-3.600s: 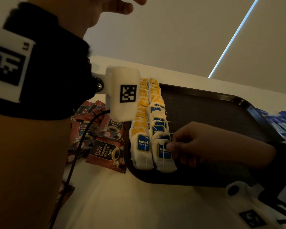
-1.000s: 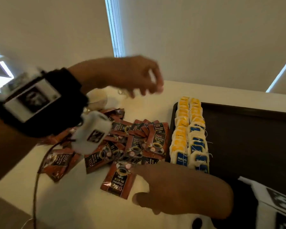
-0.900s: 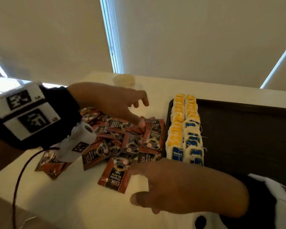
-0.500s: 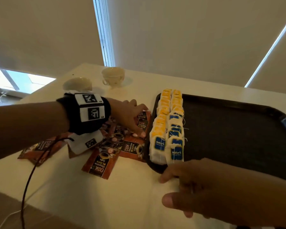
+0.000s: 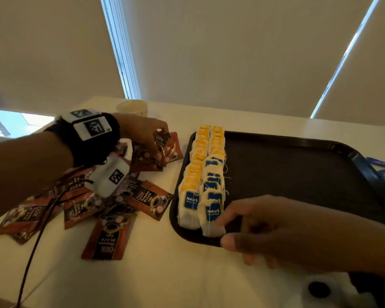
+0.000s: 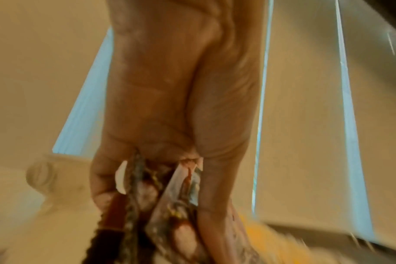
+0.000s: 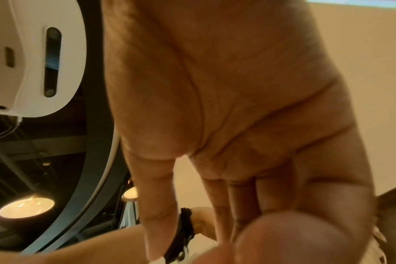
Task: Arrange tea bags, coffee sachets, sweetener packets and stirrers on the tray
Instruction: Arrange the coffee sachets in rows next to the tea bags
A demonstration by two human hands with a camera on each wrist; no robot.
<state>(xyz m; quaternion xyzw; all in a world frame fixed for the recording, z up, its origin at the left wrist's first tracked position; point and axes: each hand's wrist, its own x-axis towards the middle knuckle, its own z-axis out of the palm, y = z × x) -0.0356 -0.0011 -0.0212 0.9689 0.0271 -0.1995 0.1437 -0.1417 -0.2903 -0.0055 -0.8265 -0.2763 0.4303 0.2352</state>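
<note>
Left hand [image 5: 142,132], mid-left of the head view, pinches coffee sachets [image 5: 165,143] lifted off the sachet pile [image 5: 111,203] on the bench [image 5: 165,274]; right hand [image 5: 269,230], lower right, has thumb and forefinger closed on the nearest tea bag [image 5: 211,221] at the tray's [image 5: 298,174] near left corner; two tea-bag rows [image 5: 200,165] run along its left edge; cup [image 5: 132,106] upper left

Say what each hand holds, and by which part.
Left hand pinches coffee sachets by their top edges. Right hand holds nothing for certain: its fingertips touch the nearest tea bag on the tray.
</note>
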